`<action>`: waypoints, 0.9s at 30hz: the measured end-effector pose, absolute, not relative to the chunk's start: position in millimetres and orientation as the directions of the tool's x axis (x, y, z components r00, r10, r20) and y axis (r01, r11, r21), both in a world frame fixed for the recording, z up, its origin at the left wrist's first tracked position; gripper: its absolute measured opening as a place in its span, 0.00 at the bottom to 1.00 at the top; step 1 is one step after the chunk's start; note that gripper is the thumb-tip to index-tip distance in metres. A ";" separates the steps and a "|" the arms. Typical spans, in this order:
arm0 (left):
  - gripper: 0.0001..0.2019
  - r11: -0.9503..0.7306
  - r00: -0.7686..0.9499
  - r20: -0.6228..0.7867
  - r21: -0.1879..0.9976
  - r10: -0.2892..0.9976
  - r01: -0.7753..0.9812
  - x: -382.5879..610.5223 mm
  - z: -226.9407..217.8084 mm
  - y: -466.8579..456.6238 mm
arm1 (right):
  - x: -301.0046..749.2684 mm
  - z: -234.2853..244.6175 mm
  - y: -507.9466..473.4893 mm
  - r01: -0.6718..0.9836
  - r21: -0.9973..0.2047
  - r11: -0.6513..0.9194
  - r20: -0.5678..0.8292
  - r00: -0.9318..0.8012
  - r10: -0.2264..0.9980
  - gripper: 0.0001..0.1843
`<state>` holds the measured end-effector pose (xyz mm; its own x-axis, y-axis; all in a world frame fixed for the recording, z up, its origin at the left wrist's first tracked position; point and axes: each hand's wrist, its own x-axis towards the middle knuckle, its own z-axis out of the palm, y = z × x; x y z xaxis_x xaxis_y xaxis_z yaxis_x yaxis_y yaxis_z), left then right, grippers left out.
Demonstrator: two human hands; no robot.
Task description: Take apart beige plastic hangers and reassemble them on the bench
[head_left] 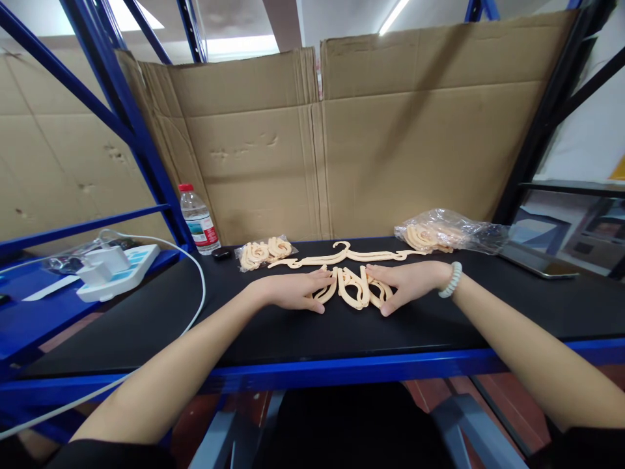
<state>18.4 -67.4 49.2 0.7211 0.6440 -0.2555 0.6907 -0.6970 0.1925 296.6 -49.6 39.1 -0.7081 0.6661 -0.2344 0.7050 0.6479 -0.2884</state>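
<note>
Several cream folding hangers [354, 296] lie folded into loops on the black tabletop in front of me. My left hand [297, 290] grips their left side, fingertips over the top edge of a loop and thumb lower down. On the right side, my right hand [407, 284] has its fingers on the upper part of a loop and its thumb at the lower edge. Parts of both outer loops are hidden under my fingers. Just behind lies one unfolded cream hanger [351, 257], its hook pointing away from me.
A clear bag of folded hangers [266, 252] lies back left, near a water bottle [199, 225]. Another plastic bag with hangers [439, 232] lies back right, beside a dark flat device [537, 262]. A white power strip [120, 273] with its cable sits left. Cardboard [415, 130] walls the back.
</note>
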 end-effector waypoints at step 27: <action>0.29 -0.811 0.826 -0.120 0.156 0.551 0.564 27.0 50.9 -78.7 | 303.2 53.1 -50.9 0.696 -0.256 0.671 -0.101 -0.710 0.697 0.44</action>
